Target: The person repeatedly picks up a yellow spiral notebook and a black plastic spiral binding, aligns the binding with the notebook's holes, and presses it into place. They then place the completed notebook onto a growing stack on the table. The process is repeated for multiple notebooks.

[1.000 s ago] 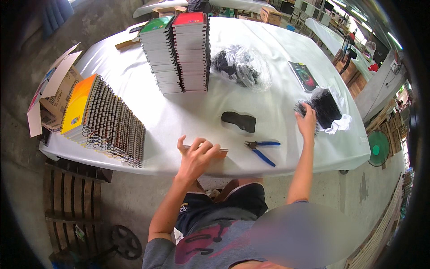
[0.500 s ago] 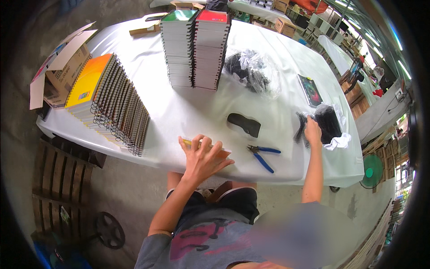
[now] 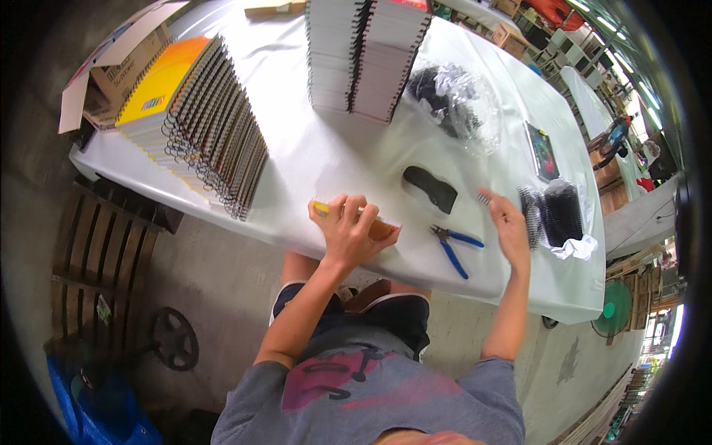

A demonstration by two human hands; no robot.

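My left hand (image 3: 347,231) is closed over the top of a notebook with a yellow and orange cover (image 3: 387,225), held near the table's front edge; the hand hides most of it. Pinched in my right hand (image 3: 510,231) is a small dark spiral coil (image 3: 484,197), its tip showing past the fingers. To the right of that hand lies a pile of black spiral coils (image 3: 561,213) on white wrapping. Between my hands are blue-handled cutting pliers (image 3: 454,249) with the jaws apart, and a black curved block (image 3: 430,190).
Spiral notebooks with yellow covers (image 3: 167,78) are stacked at the left, beside an open carton (image 3: 119,85). Two tall notebook stacks (image 3: 386,70) stand at the back. Clear plastic bags with black coils (image 3: 456,104) and a dark-covered booklet (image 3: 542,151) lie to the right.
My right hand has moved left from the coil pile, bringing a coil away with it. The left hand still grips the notebook. The whole view has shifted.
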